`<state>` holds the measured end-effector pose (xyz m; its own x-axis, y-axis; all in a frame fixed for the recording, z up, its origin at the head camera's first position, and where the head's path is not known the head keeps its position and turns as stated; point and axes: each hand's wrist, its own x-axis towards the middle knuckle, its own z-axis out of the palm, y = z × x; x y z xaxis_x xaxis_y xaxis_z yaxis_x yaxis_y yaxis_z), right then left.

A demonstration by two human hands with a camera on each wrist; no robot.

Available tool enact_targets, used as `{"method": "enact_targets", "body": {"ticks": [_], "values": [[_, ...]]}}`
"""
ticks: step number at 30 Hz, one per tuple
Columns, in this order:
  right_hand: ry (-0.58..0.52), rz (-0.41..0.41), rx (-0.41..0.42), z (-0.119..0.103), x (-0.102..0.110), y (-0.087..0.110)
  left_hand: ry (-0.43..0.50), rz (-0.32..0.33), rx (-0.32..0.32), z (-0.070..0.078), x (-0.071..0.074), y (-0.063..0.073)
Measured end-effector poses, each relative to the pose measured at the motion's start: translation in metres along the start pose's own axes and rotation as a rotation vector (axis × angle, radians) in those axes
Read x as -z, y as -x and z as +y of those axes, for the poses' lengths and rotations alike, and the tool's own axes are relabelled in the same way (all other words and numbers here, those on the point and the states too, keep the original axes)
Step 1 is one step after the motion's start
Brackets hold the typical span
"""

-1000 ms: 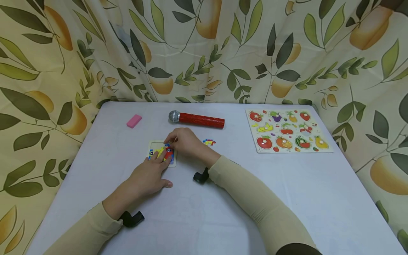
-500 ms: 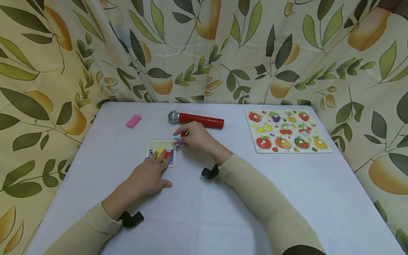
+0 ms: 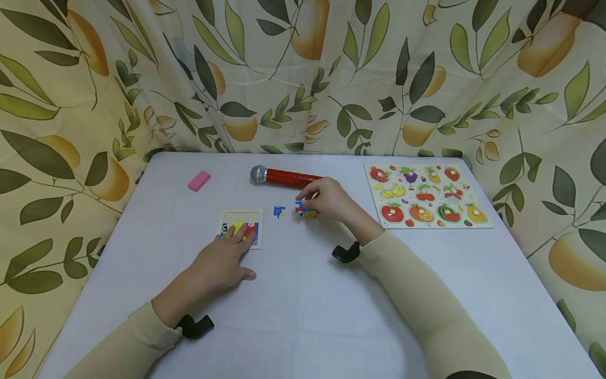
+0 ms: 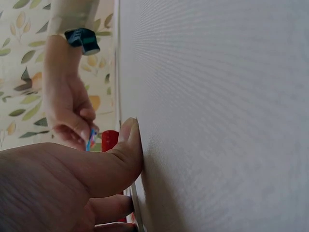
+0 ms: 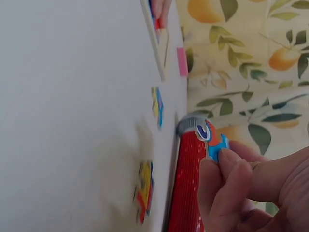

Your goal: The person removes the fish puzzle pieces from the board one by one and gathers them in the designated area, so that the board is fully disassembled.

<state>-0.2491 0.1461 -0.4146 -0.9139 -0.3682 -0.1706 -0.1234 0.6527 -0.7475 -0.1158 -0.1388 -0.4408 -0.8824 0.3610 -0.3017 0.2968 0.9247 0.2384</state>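
My left hand [image 3: 222, 263] rests on a small puzzle tray [image 3: 260, 243], fingers extended over the colourful pieces in its lower part and thumb on the tablecloth. The tray's upper part shows bare wood. To the right of the tray, my right hand [image 3: 329, 199] pinches a blue and red puzzle piece [image 5: 212, 140] with an eye printed on it, between thumb and fingers. Below it on the table lies a yellow and red puzzle piece [image 5: 145, 188]. A blue and yellow puzzle piece [image 3: 279, 211] lies between that one and the tray.
Behind the right hand lies a red microphone [image 3: 289, 177], partly covered by the fingers. A pink block [image 3: 199, 180] sits at the back left. At the right is a fruit puzzle board [image 3: 437, 227]. A patterned curtain [image 3: 293, 79] hangs behind the table.
My right hand has moved right, from the tray's upper corner to over the loose pieces, carrying a puzzle piece. The blue and yellow piece now shows on the table. The left hand stays put.
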Motion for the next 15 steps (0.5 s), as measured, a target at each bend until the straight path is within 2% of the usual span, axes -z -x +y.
{"method": "enact_targets", "body": {"ticks": [15], "values": [[0.099,0.012,-0.150,0.045,0.036,0.024,0.009,0.010,0.000,-0.002,-0.004,-0.002]]}}
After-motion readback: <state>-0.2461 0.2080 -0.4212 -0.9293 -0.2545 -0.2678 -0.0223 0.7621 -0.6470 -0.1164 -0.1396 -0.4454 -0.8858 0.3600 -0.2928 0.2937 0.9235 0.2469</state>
